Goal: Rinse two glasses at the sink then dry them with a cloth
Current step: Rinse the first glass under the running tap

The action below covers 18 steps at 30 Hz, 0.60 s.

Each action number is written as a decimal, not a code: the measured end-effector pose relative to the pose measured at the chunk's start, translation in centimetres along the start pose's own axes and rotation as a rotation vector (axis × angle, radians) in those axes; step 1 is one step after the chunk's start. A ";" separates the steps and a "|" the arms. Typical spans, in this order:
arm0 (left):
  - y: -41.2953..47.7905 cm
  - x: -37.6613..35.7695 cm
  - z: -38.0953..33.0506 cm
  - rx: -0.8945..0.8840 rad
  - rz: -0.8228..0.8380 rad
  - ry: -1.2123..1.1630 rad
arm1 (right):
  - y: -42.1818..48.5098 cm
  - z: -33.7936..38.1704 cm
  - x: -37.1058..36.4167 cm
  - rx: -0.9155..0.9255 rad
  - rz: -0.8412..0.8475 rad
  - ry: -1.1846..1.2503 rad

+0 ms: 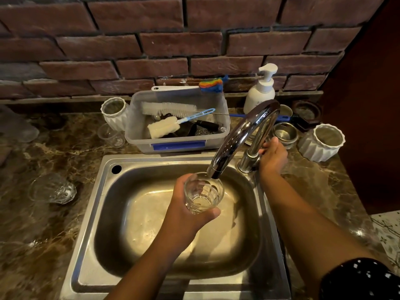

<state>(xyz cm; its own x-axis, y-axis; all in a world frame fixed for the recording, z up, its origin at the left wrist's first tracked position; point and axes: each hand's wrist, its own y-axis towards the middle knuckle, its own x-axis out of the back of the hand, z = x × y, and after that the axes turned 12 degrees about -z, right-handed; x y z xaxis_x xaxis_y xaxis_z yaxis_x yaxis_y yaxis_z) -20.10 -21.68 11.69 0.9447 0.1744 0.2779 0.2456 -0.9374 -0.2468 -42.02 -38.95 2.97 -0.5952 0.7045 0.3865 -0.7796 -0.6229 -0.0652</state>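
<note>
Steel sink [93, 204], one basin, lies open below one glass [203, 194] that the left hand [184, 211] grasps under the tap [242, 135] spout. Behind, the right hand [273, 158] curls round the tap's base. One second glass [52, 189] sits on the counter [54, 245], left of the rim.

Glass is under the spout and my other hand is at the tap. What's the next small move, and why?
Probably open the tap with the right hand, which grips its upright column. The left hand holds the glass mouth-up right under the spout tip, over the sink, and no clear stream shows, so water seems the missing piece.
</note>
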 end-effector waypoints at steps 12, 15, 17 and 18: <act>-0.8 0.0 0.5 0.057 -0.022 -0.067 | -0.7 -0.4 1.7 -0.002 0.112 0.058; -1.0 0.4 0.7 0.048 -0.021 -0.109 | -2.7 -0.2 3.7 0.003 0.115 0.031; -1.2 0.7 0.8 0.042 -0.007 -0.136 | -4.9 0.2 5.3 0.086 0.123 0.022; -1.3 0.9 0.9 0.041 -0.001 -0.151 | -6.3 0.8 6.2 0.132 0.150 0.017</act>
<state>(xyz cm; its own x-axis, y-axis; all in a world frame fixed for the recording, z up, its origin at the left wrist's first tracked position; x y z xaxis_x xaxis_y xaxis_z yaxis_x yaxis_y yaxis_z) -19.38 -20.02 11.47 0.9657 0.2213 0.1356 0.2519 -0.9248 -0.2851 -40.61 -30.88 6.50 -0.7067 0.6057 0.3656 -0.6504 -0.7596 0.0012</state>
